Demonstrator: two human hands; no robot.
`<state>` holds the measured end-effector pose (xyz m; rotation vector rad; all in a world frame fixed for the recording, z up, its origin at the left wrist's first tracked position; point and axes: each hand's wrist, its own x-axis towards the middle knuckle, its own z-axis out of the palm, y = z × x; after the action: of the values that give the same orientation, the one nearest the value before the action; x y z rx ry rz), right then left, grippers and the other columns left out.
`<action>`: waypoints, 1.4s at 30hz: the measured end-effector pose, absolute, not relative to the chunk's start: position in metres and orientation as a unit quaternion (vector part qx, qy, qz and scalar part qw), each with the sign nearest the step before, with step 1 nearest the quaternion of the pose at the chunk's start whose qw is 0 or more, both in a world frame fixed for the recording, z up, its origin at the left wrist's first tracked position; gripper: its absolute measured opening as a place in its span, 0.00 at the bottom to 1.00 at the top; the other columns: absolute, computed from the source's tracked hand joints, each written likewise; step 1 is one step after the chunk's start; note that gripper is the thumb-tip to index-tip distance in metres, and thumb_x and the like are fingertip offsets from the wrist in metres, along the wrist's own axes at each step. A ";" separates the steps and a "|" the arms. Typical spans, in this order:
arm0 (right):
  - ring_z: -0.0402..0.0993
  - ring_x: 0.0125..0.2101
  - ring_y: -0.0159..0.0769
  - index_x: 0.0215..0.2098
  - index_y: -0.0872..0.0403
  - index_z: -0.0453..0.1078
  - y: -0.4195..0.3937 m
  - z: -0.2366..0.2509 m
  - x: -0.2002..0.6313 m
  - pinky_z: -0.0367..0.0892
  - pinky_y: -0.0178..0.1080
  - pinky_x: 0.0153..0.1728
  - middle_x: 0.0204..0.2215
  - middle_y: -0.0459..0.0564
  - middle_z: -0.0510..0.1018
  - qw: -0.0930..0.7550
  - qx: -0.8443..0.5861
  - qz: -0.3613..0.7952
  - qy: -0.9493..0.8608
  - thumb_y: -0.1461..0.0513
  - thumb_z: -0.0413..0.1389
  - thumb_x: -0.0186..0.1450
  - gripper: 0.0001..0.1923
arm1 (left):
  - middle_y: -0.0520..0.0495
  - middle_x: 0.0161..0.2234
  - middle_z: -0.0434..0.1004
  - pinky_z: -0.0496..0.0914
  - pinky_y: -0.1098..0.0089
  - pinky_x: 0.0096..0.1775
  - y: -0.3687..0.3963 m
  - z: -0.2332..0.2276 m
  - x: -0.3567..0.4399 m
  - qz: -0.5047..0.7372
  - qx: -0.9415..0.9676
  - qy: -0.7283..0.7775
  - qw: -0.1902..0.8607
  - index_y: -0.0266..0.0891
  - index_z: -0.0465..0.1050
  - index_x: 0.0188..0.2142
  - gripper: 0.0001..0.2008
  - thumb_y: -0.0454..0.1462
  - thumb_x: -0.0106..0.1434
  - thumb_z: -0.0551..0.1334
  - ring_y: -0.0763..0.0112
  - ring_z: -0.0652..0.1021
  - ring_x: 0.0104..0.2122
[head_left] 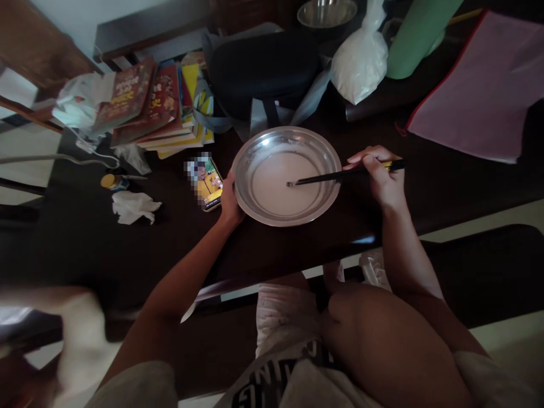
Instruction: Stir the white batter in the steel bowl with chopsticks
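Observation:
A round metal bowl [255, 144] with a pale, milky liquid in it sits on the dark table [76, 238]. My left hand [230, 201] grips the bowl's left rim. My right hand [379, 175] holds a pair of black chopsticks [335, 176] to the right of the bowl. Their tips reach into the liquid near the bowl's middle.
A phone [207, 182] with a lit screen lies just left of the bowl. A stack of books [157, 107], a black case [263, 68], a white bag of powder [361, 62], a green bottle [414, 37], a pink pouch [480, 85] and a second metal bowl [327, 12] crowd the far side. Crumpled tissue [134, 207] lies left.

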<state>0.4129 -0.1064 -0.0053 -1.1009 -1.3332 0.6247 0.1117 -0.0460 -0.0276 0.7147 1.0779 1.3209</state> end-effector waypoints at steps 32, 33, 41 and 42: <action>0.82 0.35 0.39 0.34 0.44 0.81 -0.107 -0.005 0.412 0.77 0.45 0.41 0.31 0.45 0.83 0.590 -0.473 0.271 -0.595 0.47 0.59 0.66 0.13 | 0.49 0.30 0.81 0.76 0.66 0.44 -0.046 -0.030 0.110 0.573 0.318 0.475 0.587 0.43 0.74 0.29 0.10 0.45 0.61 0.62 0.59 0.82 0.44; 0.81 0.33 0.38 0.34 0.44 0.81 -0.108 -0.005 0.413 0.77 0.45 0.39 0.30 0.45 0.82 0.601 -0.469 0.275 -0.586 0.48 0.59 0.67 0.13 | 0.49 0.29 0.80 0.76 0.66 0.43 -0.046 -0.030 0.110 0.573 0.320 0.476 0.586 0.43 0.73 0.29 0.10 0.46 0.61 0.62 0.59 0.82 0.44; 0.82 0.38 0.40 0.36 0.44 0.82 -0.109 -0.003 0.410 0.76 0.46 0.43 0.33 0.46 0.84 0.563 -0.469 0.278 -0.621 0.49 0.59 0.67 0.13 | 0.49 0.29 0.81 0.76 0.67 0.42 -0.045 -0.032 0.109 0.565 0.308 0.467 0.607 0.43 0.75 0.30 0.10 0.45 0.62 0.62 0.60 0.82 0.42; 0.82 0.36 0.39 0.36 0.44 0.81 -0.109 -0.004 0.410 0.77 0.46 0.42 0.32 0.46 0.84 0.581 -0.474 0.270 -0.604 0.48 0.59 0.67 0.13 | 0.49 0.28 0.80 0.76 0.68 0.41 -0.044 -0.032 0.109 0.564 0.305 0.468 0.608 0.43 0.75 0.30 0.10 0.45 0.62 0.61 0.60 0.82 0.42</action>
<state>0.4104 -0.1090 -0.0039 -1.1076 -1.4113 0.6313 0.1086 -0.0445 -0.0316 0.7045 1.0811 1.3030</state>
